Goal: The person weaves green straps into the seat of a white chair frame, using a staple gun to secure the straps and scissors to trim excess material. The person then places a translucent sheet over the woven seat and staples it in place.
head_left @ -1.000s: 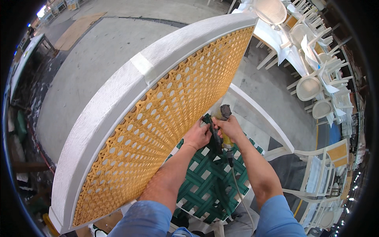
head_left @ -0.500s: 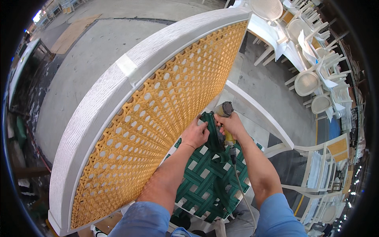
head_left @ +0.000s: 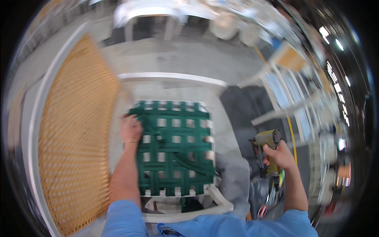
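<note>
My left hand (head_left: 130,129) rests on the left edge of a green woven webbing seat (head_left: 173,148), fingers curled on a strap there. The webbing is stretched over a white chair frame (head_left: 185,213). Out to the right of the seat, my right hand (head_left: 278,155) grips a yellow-green pneumatic stapler (head_left: 265,152), held upright and away from the webbing. A hose hangs from the stapler's handle. The picture is blurred by head motion.
A large cane panel in a white curved frame (head_left: 73,154) stands at my left. A white rail (head_left: 173,79) runs beyond the seat. White furniture frames (head_left: 292,106) crowd the right side, with more white chairs at the far top on a grey concrete floor.
My view has swung right, so the cane panel now lies at the left. My right hand has pulled the stapler away from the seat to the right. My left hand stays on the webbing.
</note>
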Demonstrator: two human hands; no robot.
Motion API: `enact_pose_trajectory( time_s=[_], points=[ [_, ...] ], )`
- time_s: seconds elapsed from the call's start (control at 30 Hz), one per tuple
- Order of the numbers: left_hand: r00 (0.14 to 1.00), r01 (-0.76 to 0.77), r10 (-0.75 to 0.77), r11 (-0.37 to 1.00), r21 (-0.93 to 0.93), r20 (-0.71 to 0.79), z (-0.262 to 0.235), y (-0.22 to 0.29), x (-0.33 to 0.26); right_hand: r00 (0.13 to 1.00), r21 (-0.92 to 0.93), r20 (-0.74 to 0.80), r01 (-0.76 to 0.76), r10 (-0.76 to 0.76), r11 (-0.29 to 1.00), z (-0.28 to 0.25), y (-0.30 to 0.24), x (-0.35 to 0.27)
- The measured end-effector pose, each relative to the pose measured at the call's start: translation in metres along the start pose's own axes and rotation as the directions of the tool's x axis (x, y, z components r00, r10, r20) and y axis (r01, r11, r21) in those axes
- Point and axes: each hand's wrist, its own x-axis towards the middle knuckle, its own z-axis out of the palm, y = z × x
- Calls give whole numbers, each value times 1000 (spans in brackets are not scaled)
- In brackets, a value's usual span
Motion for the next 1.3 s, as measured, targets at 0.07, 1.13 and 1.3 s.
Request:
enact_pose_trajectory(
  time_s=[0.07,1.13,1.3],
  points=[
    [997,-77,75,994,82,18,-7,-4,5,982,33,-160,-100,104,994,-51,51,-76],
    [628,-659,591,750,-59,506,-152,221,-339,790,139,-66,612,-609,778,113,224,-103],
    [629,-690,602,723,-2,492,-150,204,-344,766,336,36,596,-642,730,186,217,-89]
  ],
)
